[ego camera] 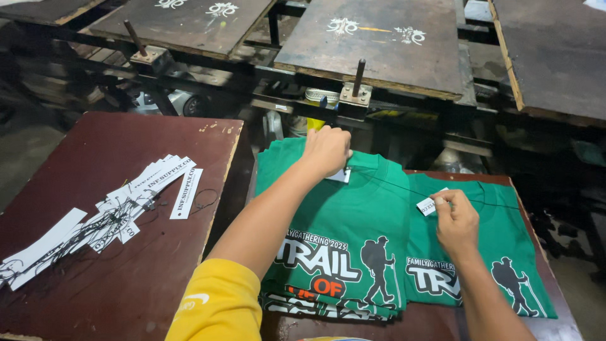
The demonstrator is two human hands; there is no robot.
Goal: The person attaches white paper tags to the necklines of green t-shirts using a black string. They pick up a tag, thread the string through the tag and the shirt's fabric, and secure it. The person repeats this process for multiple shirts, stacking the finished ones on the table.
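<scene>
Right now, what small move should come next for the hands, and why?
Probably draw the right hand and its white tag toward the left hand, which presses the collar of the top green shirt. A thin dark string seems to run between them, so the tag looks not yet snug.

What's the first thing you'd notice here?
The bright green T-shirts, stacked on a dark board at centre right, with a hiker printed on them. The left hand presses the top shirt's collar, and the right hand pinches a small white tag. More white tags lie scattered on the left board.
</scene>
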